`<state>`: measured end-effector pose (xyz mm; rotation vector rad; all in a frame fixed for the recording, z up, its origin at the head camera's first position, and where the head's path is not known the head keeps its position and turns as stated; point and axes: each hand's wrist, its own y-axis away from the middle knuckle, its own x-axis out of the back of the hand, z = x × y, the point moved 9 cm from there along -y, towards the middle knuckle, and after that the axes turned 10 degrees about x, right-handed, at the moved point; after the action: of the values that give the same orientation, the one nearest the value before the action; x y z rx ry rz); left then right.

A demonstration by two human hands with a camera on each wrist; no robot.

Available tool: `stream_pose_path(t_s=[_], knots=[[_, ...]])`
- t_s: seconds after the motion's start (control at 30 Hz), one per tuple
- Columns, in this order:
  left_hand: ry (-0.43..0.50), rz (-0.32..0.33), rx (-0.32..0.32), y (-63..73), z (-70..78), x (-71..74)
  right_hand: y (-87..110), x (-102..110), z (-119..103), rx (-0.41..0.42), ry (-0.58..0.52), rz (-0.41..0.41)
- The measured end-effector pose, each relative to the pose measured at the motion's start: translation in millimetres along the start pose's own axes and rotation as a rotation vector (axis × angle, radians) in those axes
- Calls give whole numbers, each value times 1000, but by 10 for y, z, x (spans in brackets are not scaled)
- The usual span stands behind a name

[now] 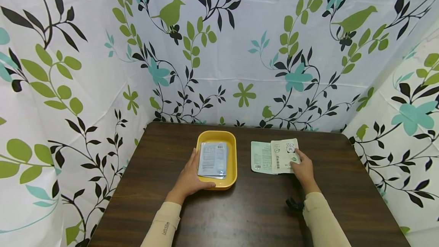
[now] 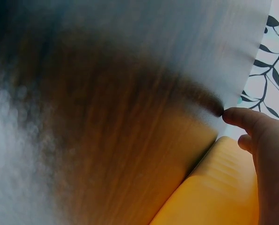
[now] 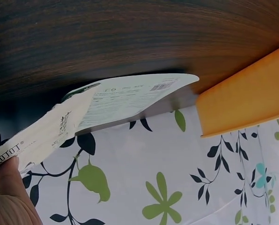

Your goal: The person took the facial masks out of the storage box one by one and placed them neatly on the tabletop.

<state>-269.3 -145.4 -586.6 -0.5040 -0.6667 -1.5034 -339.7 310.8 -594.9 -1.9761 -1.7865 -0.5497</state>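
Observation:
In the head view a yellow plastic tray [image 1: 232, 180] sits left of centre on the table, with flat silvery-blue printed packets [image 1: 212, 159] stacked in it. My left hand [image 1: 189, 178] rests against the tray's left side, fingers along the wall and thumb stretched along the front rim. To the right, my right hand [image 1: 303, 169] pinches a flat cream packet [image 1: 282, 157] by its right edge, thumb on the printed face. That packet overlaps a pale green packet [image 1: 261, 157], also printed. In the right wrist view the cream packet [image 3: 60, 126] slants up over the green packet [image 3: 130, 96].
The dark wood table [image 1: 240, 216] has a leaf-and-bird patterned cloth [image 1: 223, 68] hanging behind its far edge and at both sides. A black strap [image 1: 294, 204] shows by the right wrist.

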Motion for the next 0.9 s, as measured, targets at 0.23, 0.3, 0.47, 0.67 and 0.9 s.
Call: stream_pose_path(t_s=[0.23,0.3,0.47,0.67,0.9], knots=[[-12,0,2,-3,7,-1,1,-27,42,-33,6,-24],[-10,-2,5,-3,5,-1,4,-35,53,-38,12,-35],[-8,-5,10,-2,-2,1,4,-51,97,-33,18,-53],[-9,-8,16,-1,-11,-9,3,-85,118,-16,52,-74],[-7,-3,17,-17,-25,-15,-19,-101,136,41,125,-94]])
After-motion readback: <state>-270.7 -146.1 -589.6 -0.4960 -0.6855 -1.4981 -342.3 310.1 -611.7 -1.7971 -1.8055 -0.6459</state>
